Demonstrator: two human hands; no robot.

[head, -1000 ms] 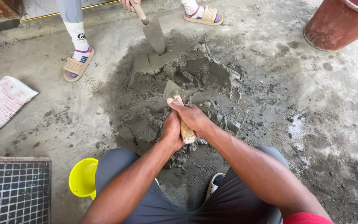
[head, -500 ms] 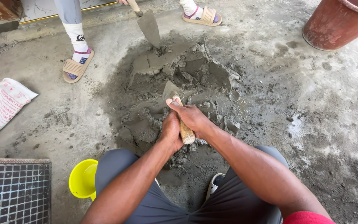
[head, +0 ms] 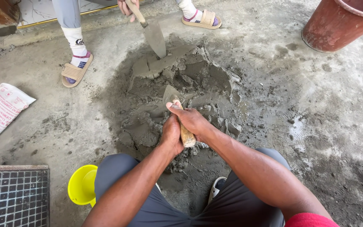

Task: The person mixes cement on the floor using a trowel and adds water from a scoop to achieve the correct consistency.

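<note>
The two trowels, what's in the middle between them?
Only wet grey mortar lies between the near trowel and the other person's trowel, in the head view.

Reddish-brown bucket (head: 343,23) seen at upper right of the concrete floor (head: 316,105), yellow bowl (head: 82,185) at lower left beside a metal grid (head: 13,197), printed white sack (head: 1,111) laid at left, sandalled feet (head: 75,69) of a co-worker at top.

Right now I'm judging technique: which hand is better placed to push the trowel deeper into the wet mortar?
Right hand, probably: it wraps the wooden-handled trowel from above, thumb along the handle towards the blade in the grey mortar pile. The left hand only braces alongside.
</note>
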